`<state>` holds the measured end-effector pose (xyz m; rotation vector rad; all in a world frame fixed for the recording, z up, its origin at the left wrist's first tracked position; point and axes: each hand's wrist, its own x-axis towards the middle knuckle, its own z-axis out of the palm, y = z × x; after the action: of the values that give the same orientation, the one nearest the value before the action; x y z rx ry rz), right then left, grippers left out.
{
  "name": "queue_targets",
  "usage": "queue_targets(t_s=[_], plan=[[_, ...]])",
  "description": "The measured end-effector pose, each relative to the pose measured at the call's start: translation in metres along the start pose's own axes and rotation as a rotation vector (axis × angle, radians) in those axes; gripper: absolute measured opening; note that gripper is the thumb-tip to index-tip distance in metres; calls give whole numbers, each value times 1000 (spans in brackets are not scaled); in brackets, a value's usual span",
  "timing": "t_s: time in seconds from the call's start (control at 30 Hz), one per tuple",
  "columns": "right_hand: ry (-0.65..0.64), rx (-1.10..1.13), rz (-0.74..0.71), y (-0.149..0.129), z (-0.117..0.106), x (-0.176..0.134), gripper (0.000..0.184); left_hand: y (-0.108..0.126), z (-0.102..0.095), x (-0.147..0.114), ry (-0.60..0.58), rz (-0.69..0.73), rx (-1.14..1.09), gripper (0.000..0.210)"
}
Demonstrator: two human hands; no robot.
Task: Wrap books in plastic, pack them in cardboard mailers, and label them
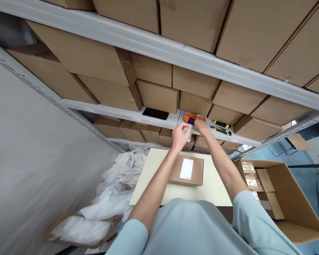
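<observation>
My right hand (pixel 200 124) is closed around an orange and dark blue tape dispenser (pixel 190 118) on the middle shelf. Just left of it, my left hand (pixel 181 135) has its thumb and fingers pinched together. A small clear strip (pixel 189 136), which looks like tape, shows at those fingers in front of the shelf edge. Below my forearms, a closed brown cardboard box (pixel 198 171) with a white label (pixel 186 168) lies on the pale yellow tabletop (pixel 159 193). Two black and yellow utility knives (pixel 221 130) lie on the shelf right of my right hand.
A black phone (pixel 155 113) lies on the shelf to the left. Cardboard boxes (pixel 156 95) fill the grey rack. An open carton (pixel 295 202) holding smaller boxes stands at right. White packing material (pixel 111 202) is heaped at left, beside the wall (pixel 42 148).
</observation>
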<state>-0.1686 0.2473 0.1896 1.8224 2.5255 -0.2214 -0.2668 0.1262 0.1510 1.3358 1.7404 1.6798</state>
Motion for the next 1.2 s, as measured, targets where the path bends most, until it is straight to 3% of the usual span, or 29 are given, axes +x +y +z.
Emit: queue_targets(t_s=[0.13,0.23,0.33,0.43,0.57,0.7,0.9,1.1,1.2], plan=[[-11,15,12,4,9,-3,48,-8,-25,-19,-64,-60,-61,20],[66,150,-14,18,33,-34,51,-27,-44,-47,-120,-140,-107,21],[208,641,-105,30,74,-95,49,-45,-53,-89,-163,-195,-165,26],[190,1058,-96,31,112,-174,55,-55,-54,-140,-219,-245,-224,27],[110,1235,73,20,140,-257,64,-57,-52,-199,-308,-239,-242,25],[97,1270,200,18,160,-295,72,-63,-48,-232,-393,-194,-222,22],[95,1316,204,45,184,-313,70,-63,-35,-245,-493,-125,-81,25],[-3,1233,71,99,179,-335,52,-13,-18,-212,-314,-103,-29,43],[-103,1104,-8,137,169,-347,45,14,-3,-195,-391,-92,-27,42]])
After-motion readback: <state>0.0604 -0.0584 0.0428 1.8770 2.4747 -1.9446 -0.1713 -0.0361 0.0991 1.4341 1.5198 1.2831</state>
